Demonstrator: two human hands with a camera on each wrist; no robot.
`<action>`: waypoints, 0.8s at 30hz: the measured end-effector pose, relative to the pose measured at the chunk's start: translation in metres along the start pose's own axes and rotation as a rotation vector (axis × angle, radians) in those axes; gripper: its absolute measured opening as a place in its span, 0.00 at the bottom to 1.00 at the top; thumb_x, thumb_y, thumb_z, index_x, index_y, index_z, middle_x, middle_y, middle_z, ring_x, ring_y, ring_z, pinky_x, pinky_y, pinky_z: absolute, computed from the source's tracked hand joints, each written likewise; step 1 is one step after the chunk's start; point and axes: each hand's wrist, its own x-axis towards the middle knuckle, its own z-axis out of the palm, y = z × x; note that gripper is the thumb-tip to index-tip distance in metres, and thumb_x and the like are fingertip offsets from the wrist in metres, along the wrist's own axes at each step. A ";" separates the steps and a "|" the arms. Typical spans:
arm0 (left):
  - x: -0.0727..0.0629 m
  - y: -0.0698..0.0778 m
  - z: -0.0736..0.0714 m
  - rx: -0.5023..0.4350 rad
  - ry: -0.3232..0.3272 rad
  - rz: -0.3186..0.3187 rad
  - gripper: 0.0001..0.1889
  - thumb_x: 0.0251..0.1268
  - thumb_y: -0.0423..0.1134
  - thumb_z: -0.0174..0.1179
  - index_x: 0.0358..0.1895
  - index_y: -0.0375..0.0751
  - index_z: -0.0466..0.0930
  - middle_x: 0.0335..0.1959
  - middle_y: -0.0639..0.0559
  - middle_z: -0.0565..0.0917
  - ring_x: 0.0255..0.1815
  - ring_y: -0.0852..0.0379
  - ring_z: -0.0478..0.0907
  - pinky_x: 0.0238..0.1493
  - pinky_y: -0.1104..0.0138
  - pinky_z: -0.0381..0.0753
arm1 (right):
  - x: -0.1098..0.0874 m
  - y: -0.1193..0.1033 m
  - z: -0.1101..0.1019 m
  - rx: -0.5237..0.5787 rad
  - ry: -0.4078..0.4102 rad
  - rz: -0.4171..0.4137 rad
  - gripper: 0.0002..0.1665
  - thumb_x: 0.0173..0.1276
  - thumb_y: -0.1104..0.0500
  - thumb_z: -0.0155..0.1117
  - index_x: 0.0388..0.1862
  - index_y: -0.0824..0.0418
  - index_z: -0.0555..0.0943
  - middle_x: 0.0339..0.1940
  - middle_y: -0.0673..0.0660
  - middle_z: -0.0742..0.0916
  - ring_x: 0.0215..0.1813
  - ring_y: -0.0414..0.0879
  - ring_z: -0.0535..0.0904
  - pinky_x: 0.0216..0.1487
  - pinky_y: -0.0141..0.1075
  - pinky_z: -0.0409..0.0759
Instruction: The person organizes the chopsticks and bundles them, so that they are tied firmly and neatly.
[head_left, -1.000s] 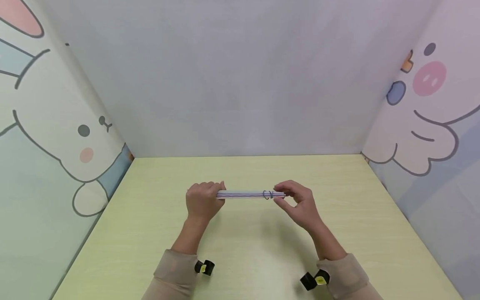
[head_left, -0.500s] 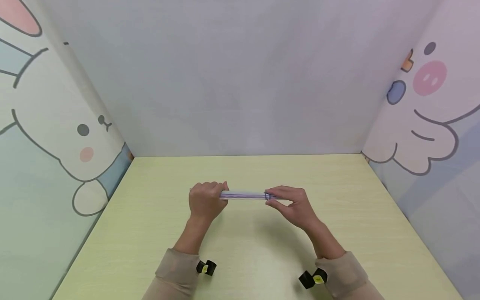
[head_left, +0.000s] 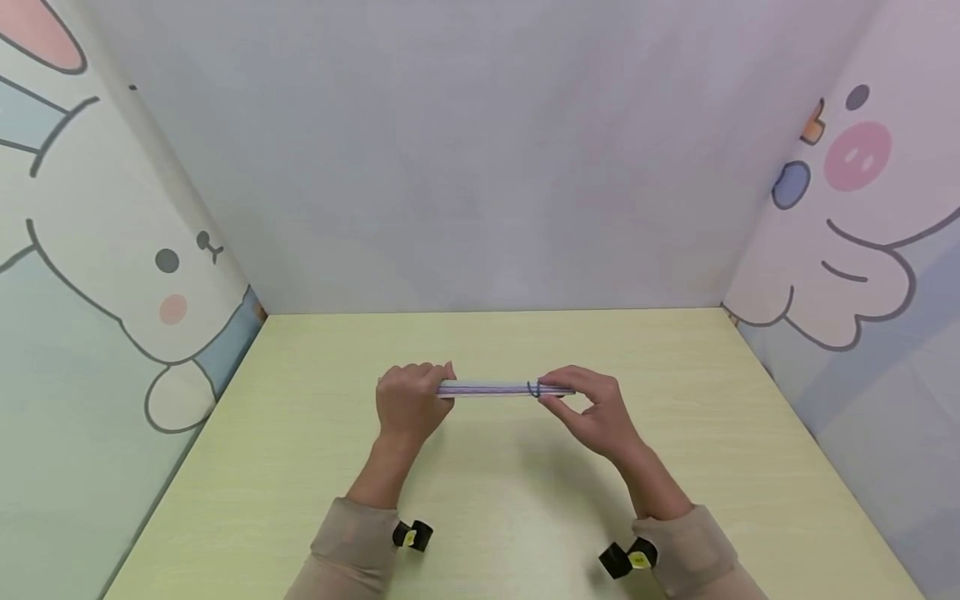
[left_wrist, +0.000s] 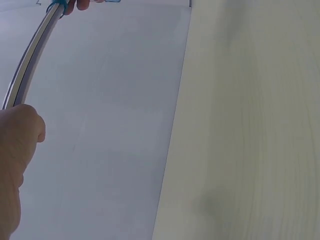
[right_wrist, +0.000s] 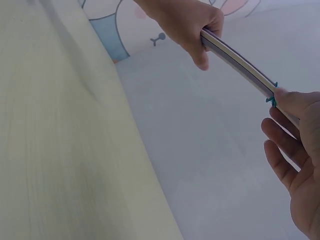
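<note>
A slim, straight bundle [head_left: 483, 389], striped white and purple along its length, is held level above the table; its exact kind is unclear. My left hand [head_left: 408, 400] grips the left end in a fist, hiding that end. Near the other end, a thin teal band [head_left: 533, 389] goes round the bundle, its loose bits sticking out in the right wrist view. There, my right hand [right_wrist: 302, 150] pinches the bundle beside the band, thumb on one side and fingers on the other. In the left wrist view, the bundle [left_wrist: 34, 55] rises from my left fist [left_wrist: 17, 145].
A pale yellow wood-grain table [head_left: 480, 500] lies below the hands. Behind it stands a plain grey-white wall panel [head_left: 480, 167]. Side panels with cartoon animals, a left panel [head_left: 97, 275] and a right panel [head_left: 892, 275], border the table.
The right fingertips have gone left along the bundle over the band, then back a little to the right. The band sits slightly further left. The left hand and bundle have shifted slightly right.
</note>
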 end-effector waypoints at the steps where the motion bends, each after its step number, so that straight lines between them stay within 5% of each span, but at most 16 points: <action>1: 0.000 0.001 0.000 -0.001 0.002 -0.001 0.14 0.49 0.35 0.67 0.12 0.43 0.75 0.08 0.54 0.73 0.09 0.60 0.55 0.12 0.66 0.56 | 0.000 0.000 0.000 0.001 -0.009 -0.002 0.18 0.51 0.78 0.74 0.42 0.68 0.87 0.37 0.60 0.90 0.38 0.46 0.86 0.42 0.31 0.80; 6: 0.003 0.007 -0.002 -0.007 0.019 0.010 0.15 0.50 0.35 0.65 0.11 0.44 0.73 0.07 0.54 0.71 0.09 0.60 0.54 0.12 0.66 0.55 | -0.001 0.010 0.004 0.008 -0.059 -0.075 0.21 0.51 0.74 0.76 0.47 0.67 0.87 0.41 0.58 0.91 0.41 0.48 0.88 0.48 0.28 0.80; 14: 0.004 0.009 -0.003 0.001 0.025 0.012 0.15 0.49 0.34 0.66 0.11 0.43 0.73 0.07 0.54 0.72 0.09 0.60 0.54 0.12 0.66 0.56 | -0.002 0.008 0.004 -0.003 -0.022 -0.128 0.31 0.45 0.75 0.78 0.53 0.68 0.85 0.42 0.60 0.90 0.40 0.51 0.89 0.48 0.28 0.81; 24: 0.002 0.006 -0.002 0.003 0.013 -0.005 0.14 0.56 0.36 0.61 0.13 0.43 0.76 0.09 0.53 0.75 0.08 0.57 0.60 0.12 0.64 0.60 | 0.000 0.011 0.003 -0.023 -0.015 -0.131 0.19 0.52 0.74 0.75 0.43 0.63 0.88 0.38 0.56 0.90 0.38 0.47 0.88 0.45 0.28 0.81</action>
